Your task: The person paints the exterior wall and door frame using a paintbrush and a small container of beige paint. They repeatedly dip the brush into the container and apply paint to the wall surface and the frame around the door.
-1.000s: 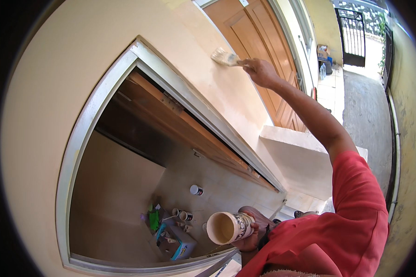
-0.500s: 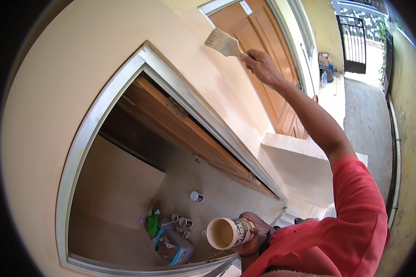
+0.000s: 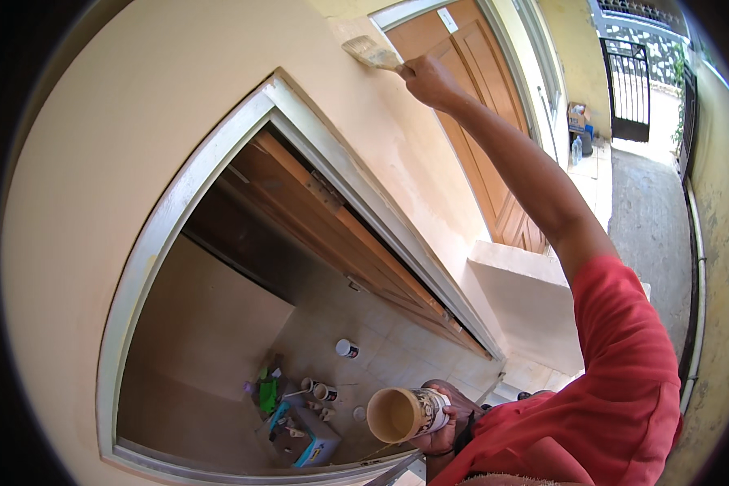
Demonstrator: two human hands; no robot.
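Note:
At the end of my raised arm, my right hand [image 3: 432, 82] grips a wide paintbrush [image 3: 373, 53] by its handle. The bristles lie at the cream wall [image 3: 300, 49], above and between the two doorways, and seem to touch it. Low in front of my body, my left hand [image 3: 443, 429] is wrapped around a paint can [image 3: 405, 415]. The can is tilted, its mouth facing me, with beige paint coating the inside. Damp-looking darker patches show on the wall below the brush.
A white door frame [image 3: 138, 275] surrounds an open wooden door [image 3: 356, 243]. Inside, several small cans [image 3: 347, 348] and a grey box [image 3: 308, 437] stand on the floor. A second wooden door [image 3: 470, 89] and a low ledge [image 3: 526, 267] are to the right, beside a concrete passage [image 3: 644, 211].
My right hand has moved up and left with the paintbrush, whose bristles now lie flatter toward the wall. The view has shifted slightly; my left hand still holds the paint can.

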